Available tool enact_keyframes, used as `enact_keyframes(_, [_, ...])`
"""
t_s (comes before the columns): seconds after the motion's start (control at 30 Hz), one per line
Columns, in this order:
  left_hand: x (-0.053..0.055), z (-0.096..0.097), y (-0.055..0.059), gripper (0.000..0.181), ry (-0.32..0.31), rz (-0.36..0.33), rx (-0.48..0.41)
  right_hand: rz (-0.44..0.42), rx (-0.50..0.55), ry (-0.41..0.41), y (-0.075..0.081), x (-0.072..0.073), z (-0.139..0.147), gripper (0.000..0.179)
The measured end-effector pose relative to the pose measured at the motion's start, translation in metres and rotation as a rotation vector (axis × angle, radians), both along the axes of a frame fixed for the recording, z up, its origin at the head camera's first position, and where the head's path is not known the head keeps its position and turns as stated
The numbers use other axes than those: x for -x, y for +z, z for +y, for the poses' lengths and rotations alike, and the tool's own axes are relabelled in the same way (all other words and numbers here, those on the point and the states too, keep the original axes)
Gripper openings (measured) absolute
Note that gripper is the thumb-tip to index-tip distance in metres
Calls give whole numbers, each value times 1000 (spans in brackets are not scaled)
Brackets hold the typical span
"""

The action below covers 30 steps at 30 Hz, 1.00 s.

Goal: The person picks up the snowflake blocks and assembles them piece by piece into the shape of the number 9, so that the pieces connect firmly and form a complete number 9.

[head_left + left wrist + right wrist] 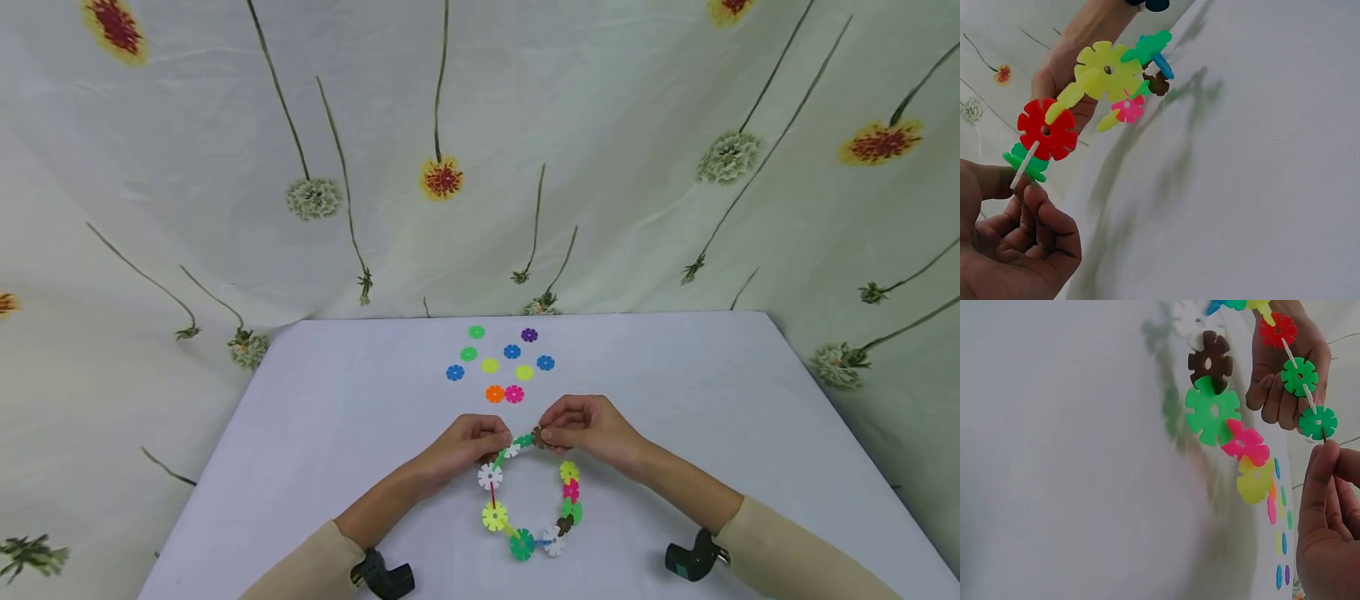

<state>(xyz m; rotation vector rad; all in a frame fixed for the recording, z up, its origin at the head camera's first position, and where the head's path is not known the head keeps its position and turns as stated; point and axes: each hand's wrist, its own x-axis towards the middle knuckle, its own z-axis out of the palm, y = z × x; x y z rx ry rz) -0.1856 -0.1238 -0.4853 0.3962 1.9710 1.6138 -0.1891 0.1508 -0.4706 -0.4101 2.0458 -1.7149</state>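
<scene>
A curved chain of interlocking plastic flower discs hangs between both hands over the table, its pieces white, red, yellow, green, blue, brown and pink. My left hand (480, 437) pinches the chain near its upper left, by a white disc (512, 451) and green ones. With thumb and fingertips, my right hand (588, 425) pinches a brown disc (537, 437) joined to a green disc (1318, 422) at one end. The other end is a yellow disc (1255, 480) fixed to a pink disc (1245, 443); it hangs apart from the right hand.
Loose discs lie flat beyond the hands on the white table (360, 375): an orange disc (495, 393), a pink disc (513, 394), a purple disc (529, 335) and several blue, green and yellow ones. A flower-printed cloth (600, 100) hangs behind the table.
</scene>
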Motion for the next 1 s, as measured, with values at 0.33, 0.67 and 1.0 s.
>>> enact_keyframes(0.33, [-2,5,4,25,-22,66,15,18,-18,11,4,3,-1,25])
enact_keyframes(0.67, [0,3,3,24,-27,60,-31,85,-79,-29,15,6,12,35])
enact_keyframes(1.0, [-1,-3,-2,26,-10,27,-51,206,-246,-73,-11,19,23,23])
